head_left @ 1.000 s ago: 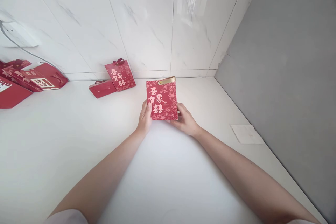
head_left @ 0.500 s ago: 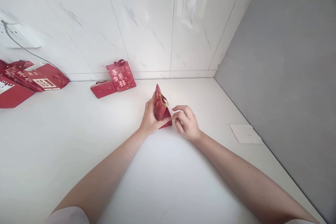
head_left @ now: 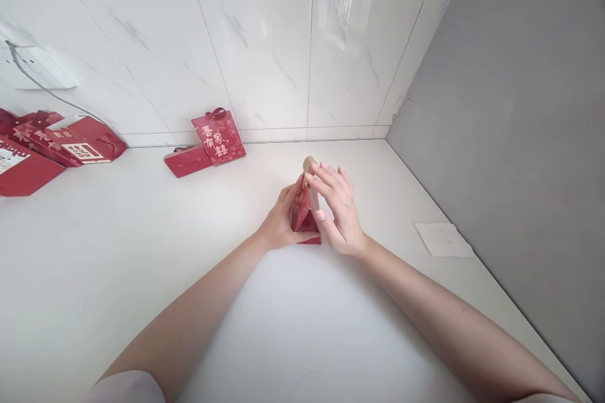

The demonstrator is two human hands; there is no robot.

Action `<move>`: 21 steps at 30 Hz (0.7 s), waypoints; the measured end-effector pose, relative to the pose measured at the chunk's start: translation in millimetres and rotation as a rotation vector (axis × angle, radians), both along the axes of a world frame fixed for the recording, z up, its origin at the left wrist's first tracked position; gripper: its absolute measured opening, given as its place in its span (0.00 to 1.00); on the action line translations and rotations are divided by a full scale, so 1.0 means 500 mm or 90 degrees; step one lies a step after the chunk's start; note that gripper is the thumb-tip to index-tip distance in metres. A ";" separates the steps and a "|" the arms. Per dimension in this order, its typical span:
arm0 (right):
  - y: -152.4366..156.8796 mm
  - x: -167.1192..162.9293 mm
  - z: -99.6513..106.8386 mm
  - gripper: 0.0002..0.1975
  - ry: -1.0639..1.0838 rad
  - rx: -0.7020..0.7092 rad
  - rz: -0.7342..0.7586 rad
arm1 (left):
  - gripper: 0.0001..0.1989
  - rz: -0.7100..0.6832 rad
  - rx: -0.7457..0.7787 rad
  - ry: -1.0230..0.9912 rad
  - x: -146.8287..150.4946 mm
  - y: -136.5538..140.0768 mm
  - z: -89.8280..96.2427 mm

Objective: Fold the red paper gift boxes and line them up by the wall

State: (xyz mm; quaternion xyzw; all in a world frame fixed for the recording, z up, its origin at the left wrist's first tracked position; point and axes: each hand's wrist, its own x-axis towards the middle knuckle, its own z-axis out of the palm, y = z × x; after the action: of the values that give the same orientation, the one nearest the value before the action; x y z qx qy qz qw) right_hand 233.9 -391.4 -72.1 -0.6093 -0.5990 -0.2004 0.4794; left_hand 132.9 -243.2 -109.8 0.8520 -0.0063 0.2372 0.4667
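Observation:
A small red paper gift bag (head_left: pixel 301 209) with a floral print stands on the white table, its side folded inward and its top narrow. My left hand (head_left: pixel 280 220) grips it from the left, thumb across the near lower side and fingers along the printed face. At the top of the bag a gold ribbon handle (head_left: pixel 309 164) sticks up. On the right, my right hand (head_left: pixel 338 208) is open, fingers stretched along the bag's upper right side near the ribbon. Whether its fingertips press on the bag cannot be made out fully.
Two red gift boxes or bags (head_left: pixel 220 138) lean near the tiled wall, left of centre. Several more red bags (head_left: pixel 85 141) lie at the far left under a cable (head_left: pixel 57 96) from a wall socket (head_left: pixel 35 69). A white sheet (head_left: pixel 443 240) lies by the table's right edge.
The bag, with my left hand on it, has shifted right and slightly nearer. My right hand has opened its curled fingers and come up against the bag's right side by the ribbon.

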 end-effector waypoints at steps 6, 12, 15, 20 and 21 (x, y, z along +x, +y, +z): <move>0.001 0.002 -0.011 0.27 0.097 -0.013 0.035 | 0.53 -0.047 -0.099 0.003 0.004 0.002 -0.003; 0.015 -0.001 -0.073 0.53 0.298 -0.223 0.101 | 0.32 -0.032 -0.459 0.029 0.005 0.028 -0.017; 0.019 0.012 -0.088 0.57 0.372 -0.317 0.142 | 0.31 -0.003 -0.572 0.019 0.004 0.033 -0.019; 0.019 0.008 -0.084 0.58 0.445 -0.306 0.146 | 0.35 -0.095 -0.572 0.009 0.001 0.026 -0.020; 0.020 0.005 -0.083 0.56 0.480 -0.286 0.158 | 0.35 -0.122 -0.565 0.012 0.000 0.024 -0.018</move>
State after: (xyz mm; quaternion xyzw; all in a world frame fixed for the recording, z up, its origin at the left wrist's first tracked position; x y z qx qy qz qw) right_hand 236.5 -381.6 -113.5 -0.6520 -0.4797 0.2291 0.5406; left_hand 133.0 -231.2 -118.7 0.5672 0.0214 0.1652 0.8066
